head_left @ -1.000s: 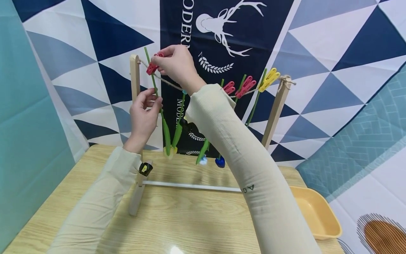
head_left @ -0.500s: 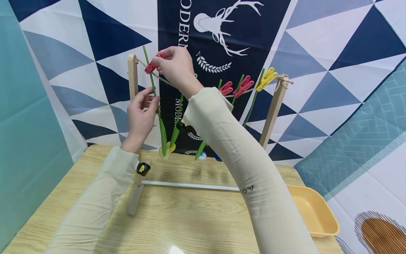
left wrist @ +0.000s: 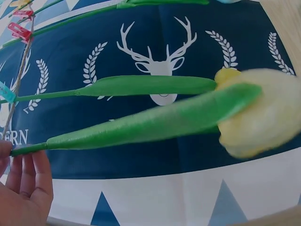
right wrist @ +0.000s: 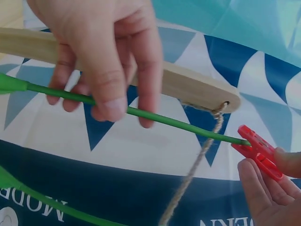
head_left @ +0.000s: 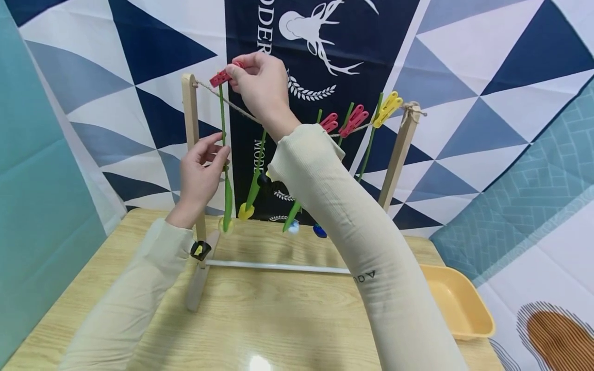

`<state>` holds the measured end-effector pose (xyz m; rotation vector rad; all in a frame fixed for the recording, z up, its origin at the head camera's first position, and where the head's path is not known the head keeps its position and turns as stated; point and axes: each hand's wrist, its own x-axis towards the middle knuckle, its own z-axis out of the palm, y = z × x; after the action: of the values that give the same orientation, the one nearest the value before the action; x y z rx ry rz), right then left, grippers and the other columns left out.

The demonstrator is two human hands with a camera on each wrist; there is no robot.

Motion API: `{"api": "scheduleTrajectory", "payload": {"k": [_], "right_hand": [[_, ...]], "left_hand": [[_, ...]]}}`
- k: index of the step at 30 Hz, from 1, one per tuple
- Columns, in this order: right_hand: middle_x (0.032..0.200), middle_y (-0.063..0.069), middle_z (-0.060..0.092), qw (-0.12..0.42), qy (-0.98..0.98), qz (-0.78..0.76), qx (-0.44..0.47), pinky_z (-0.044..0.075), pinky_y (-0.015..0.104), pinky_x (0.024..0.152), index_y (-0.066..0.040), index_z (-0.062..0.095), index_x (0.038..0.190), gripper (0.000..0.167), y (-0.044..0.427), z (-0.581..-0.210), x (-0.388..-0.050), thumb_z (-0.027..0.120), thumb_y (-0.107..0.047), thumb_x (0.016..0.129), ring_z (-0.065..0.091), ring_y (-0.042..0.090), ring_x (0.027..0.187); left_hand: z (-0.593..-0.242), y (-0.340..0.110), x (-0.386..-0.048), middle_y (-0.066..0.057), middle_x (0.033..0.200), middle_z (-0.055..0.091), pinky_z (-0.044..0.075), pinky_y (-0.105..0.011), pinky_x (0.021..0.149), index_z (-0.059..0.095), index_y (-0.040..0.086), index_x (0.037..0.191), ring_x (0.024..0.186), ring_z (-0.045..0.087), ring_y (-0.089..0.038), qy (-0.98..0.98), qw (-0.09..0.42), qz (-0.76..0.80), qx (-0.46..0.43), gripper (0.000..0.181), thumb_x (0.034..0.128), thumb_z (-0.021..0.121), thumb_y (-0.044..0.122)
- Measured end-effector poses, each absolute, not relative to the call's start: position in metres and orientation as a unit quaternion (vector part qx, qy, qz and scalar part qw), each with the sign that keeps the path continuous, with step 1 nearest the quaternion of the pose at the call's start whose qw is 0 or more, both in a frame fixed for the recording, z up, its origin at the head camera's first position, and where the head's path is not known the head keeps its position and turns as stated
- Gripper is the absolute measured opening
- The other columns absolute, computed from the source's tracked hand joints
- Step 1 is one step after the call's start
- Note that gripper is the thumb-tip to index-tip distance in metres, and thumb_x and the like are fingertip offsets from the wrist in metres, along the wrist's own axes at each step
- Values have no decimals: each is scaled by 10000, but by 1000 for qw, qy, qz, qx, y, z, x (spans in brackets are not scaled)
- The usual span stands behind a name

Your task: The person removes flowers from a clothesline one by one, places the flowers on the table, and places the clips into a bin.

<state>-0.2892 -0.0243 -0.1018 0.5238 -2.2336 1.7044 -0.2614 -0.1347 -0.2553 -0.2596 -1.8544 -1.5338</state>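
Note:
My right hand [head_left: 266, 95] pinches a red clothespin [head_left: 220, 78] by its handles. In the right wrist view the clothespin sits at the tip of a green stem [right wrist: 174, 123], apart from the twine [right wrist: 188, 179], which passes beside the stem. Lower on that stem, my left hand [head_left: 199, 178] holds it between thumb and fingers. A pale yellow artificial tulip [left wrist: 265, 113] hangs head down from this stem. Beside it hangs a yellow tulip [head_left: 246, 211]; a teal clothespin [left wrist: 6, 93] clips its stem to the twine in the left wrist view.
Red [head_left: 354, 121] and yellow clothespins [head_left: 388, 110] hold more stems on the twine at right. It runs between two wooden posts [head_left: 190, 111], with a white bar [head_left: 278, 266] low between them. A yellow basin [head_left: 457, 304] stands at the table's right edge.
My right hand has lifted the red clothespin up from the twine to the stem's tip. The stem now hangs more upright, and its pale tulip has swung left, away from the yellow one.

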Motion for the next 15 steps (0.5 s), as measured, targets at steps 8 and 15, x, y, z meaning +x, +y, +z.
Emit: {"api": "scheduleTrajectory", "payload": {"k": [8,15], "right_hand": [[1038,133,688,125,-708,667,197,522,146,756,15,624,1101,236,-5,-95,-275,621,-81,885,672,185,875],[994,149,678,112,-664,707,215,540,225,794,41,609,1085,221,28,-104,-256,615,-48,883,682,199,842]], "left_hand": [[-262,-140,-243,-45,880,612,469,-101,617,629,57,1204,660,566,25,-755,318,-561,-119,304,909,608,132],[-279,-145,-226,-98,958,610,471,-95,648,626,95,1227,736,559,43,-811,254,-509,-138,323,915,606,176]]}}
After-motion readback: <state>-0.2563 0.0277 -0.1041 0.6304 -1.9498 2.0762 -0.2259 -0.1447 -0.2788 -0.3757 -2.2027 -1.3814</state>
